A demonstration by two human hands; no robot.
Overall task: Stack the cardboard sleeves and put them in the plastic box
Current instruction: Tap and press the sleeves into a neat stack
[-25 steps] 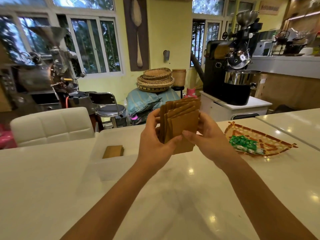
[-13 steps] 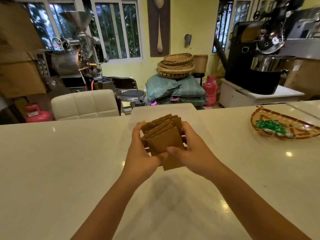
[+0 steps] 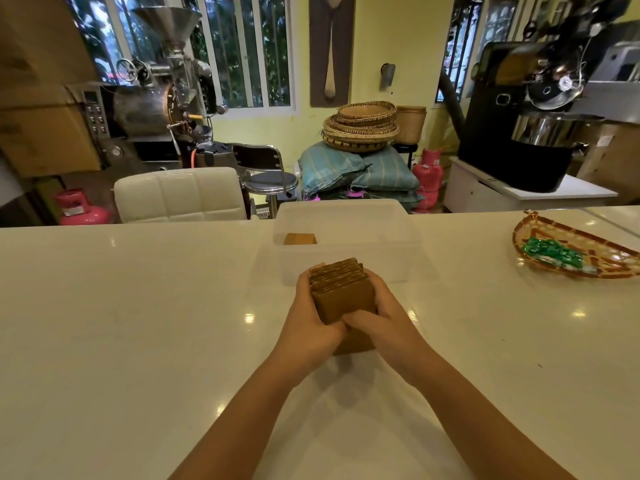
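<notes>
On the glossy white counter (image 3: 138, 323), just short of the translucent plastic box (image 3: 346, 216) holding one brown sleeve (image 3: 300, 239), left hand (image 3: 308, 327) and right hand (image 3: 384, 320) clasp the squared brown cardboard sleeve stack (image 3: 341, 292), which I judge needs lifting forward over the near wall.

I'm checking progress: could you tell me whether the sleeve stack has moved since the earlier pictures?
Yes: the stack has come down toward the table, near the box.
</notes>
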